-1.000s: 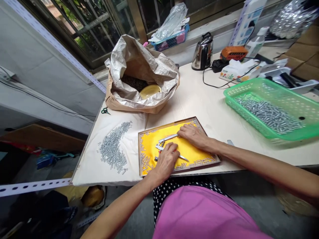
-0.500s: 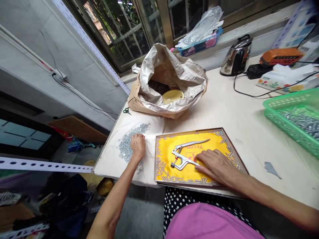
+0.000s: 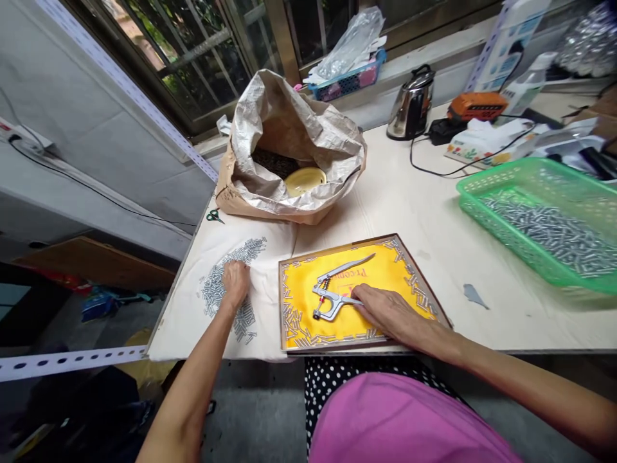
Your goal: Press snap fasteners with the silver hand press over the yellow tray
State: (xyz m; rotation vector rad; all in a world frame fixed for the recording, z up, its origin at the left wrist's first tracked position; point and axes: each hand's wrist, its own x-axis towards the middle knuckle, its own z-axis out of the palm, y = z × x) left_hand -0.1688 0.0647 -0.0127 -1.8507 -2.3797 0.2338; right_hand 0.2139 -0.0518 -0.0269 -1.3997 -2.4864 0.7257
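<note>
My left hand (image 3: 234, 281) rests on a heap of small metal pins (image 3: 216, 286) spread over a white cloth (image 3: 193, 321) at the table's left end; its fingers are curled down into the pins. My right hand (image 3: 385, 312) lies flat, fingers stretched, on the yellow lining of a framed tray (image 3: 424, 286), its fingertips touching the handle of silver snap pliers (image 3: 332, 299). More pins line the tray's edges.
A crumpled paper sack (image 3: 294, 148) with a yellow bowl inside stands behind the tray. A green basket (image 3: 482, 186) of metal pins sits at right. A kettle (image 3: 409, 106), cables, a tissue pack and small green scissors (image 3: 214, 217) lie further back.
My left hand left the tray and went to the pin heap on the cloth. My right hand slid from the tray's far corner down to the pliers' handle. The camera view shifted.
</note>
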